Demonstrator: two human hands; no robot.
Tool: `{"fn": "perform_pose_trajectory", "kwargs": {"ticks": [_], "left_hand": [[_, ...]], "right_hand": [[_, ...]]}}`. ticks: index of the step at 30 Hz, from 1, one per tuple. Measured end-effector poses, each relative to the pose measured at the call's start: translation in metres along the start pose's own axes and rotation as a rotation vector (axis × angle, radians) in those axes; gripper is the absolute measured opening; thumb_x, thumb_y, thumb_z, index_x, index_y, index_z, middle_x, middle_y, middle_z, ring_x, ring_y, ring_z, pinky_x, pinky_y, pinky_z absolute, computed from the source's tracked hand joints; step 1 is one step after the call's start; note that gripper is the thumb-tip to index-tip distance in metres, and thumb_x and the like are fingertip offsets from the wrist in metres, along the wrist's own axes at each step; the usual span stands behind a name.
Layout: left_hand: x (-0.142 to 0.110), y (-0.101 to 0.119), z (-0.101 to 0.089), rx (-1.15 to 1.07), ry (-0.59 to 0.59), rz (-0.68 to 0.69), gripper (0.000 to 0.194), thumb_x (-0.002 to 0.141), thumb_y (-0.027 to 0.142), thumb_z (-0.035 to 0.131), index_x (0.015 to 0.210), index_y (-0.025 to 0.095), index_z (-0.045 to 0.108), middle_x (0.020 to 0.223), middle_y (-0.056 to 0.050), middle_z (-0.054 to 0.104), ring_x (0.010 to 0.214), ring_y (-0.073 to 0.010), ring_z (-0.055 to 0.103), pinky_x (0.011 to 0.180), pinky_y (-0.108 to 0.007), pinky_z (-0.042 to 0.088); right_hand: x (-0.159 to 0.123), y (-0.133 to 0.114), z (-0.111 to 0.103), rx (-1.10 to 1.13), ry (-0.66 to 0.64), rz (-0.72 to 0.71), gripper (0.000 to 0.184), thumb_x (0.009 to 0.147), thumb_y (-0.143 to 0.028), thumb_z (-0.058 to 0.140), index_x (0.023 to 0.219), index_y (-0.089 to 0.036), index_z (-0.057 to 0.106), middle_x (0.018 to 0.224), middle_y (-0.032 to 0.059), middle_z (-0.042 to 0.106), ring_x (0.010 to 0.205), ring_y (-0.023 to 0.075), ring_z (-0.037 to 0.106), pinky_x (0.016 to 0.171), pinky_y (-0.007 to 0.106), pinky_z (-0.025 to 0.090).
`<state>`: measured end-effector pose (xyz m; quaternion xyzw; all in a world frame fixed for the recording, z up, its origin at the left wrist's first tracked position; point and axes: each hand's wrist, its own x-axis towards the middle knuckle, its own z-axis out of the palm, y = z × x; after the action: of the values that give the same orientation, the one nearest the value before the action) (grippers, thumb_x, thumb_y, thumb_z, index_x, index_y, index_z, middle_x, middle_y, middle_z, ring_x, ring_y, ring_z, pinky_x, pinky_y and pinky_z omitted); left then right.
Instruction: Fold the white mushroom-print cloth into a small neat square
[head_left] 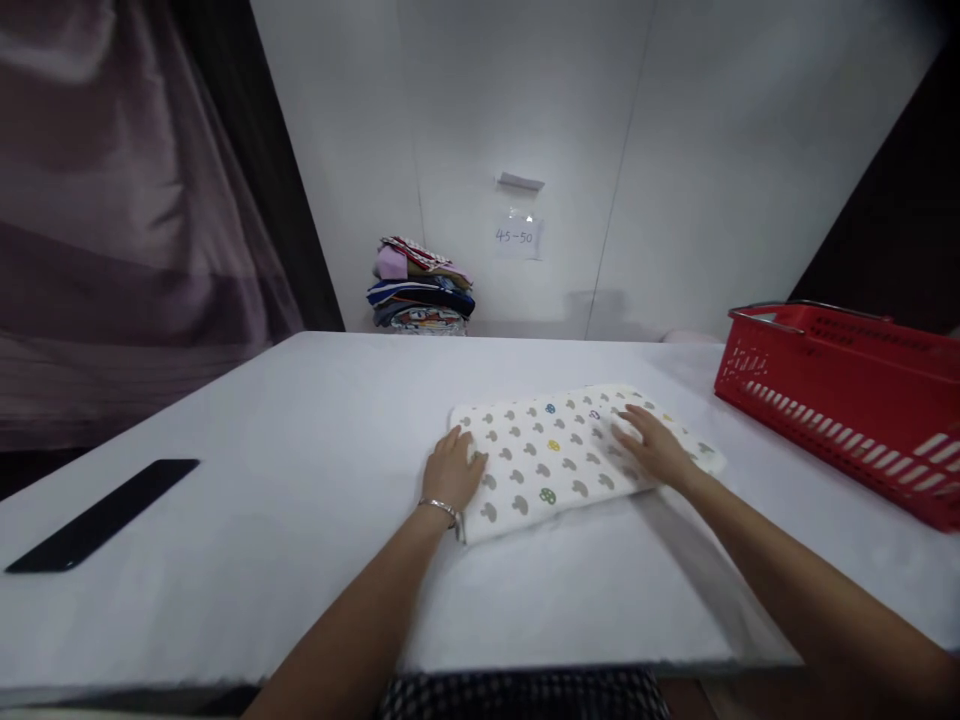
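A white cloth (531, 465) printed with grey, yellow, green and blue mushrooms lies folded into a rough rectangle on the white table. At its left edge rests my left hand (454, 470), a bracelet on the wrist, with fingers stretched over the cloth's border. My right hand (651, 446) lies on top near the right end, fingers spread. Both hands touch the fabric without visibly gripping it. The underside of the cloth is hidden.
A red plastic basket (840, 400) with metal handles stands at the right. On the left lies a flat black object (105, 515). Beyond the far table edge is a stack of folded clothes (421, 290). The white table (300, 430) ends close to my body.
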<state>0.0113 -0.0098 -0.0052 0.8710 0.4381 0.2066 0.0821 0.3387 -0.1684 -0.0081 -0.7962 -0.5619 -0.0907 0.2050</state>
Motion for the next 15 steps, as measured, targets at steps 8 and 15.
{"fn": "perform_pose_trajectory", "kwargs": {"ticks": [8, 15], "left_hand": [[0.0, -0.017, -0.003, -0.089, -0.044, -0.187, 0.038, 0.083, 0.046, 0.046, 0.108, 0.017, 0.051, 0.107, -0.012, 0.062, 0.099, -0.0264, 0.056, 0.078, -0.034, 0.042], [0.007, -0.009, -0.005, -0.206, -0.085, -0.331, 0.042, 0.08, 0.04, 0.05, 0.116, 0.017, 0.048, 0.116, -0.014, 0.06, 0.105, -0.027, 0.057, 0.082, -0.034, 0.042]], "right_hand": [[-0.005, -0.063, 0.024, -0.001, -0.476, -0.109, 0.066, 0.089, -0.064, 0.022, 0.142, -0.026, 0.032, 0.151, 0.0051, 0.019, 0.139, 0.0268, 0.011, 0.111, 0.049, 0.012], [0.025, -0.084, 0.028, 0.036, -0.373, -0.164, 0.067, 0.09, -0.061, 0.021, 0.145, -0.023, 0.024, 0.153, 0.0062, 0.009, 0.14, 0.0252, 0.003, 0.111, 0.05, 0.007]]}}
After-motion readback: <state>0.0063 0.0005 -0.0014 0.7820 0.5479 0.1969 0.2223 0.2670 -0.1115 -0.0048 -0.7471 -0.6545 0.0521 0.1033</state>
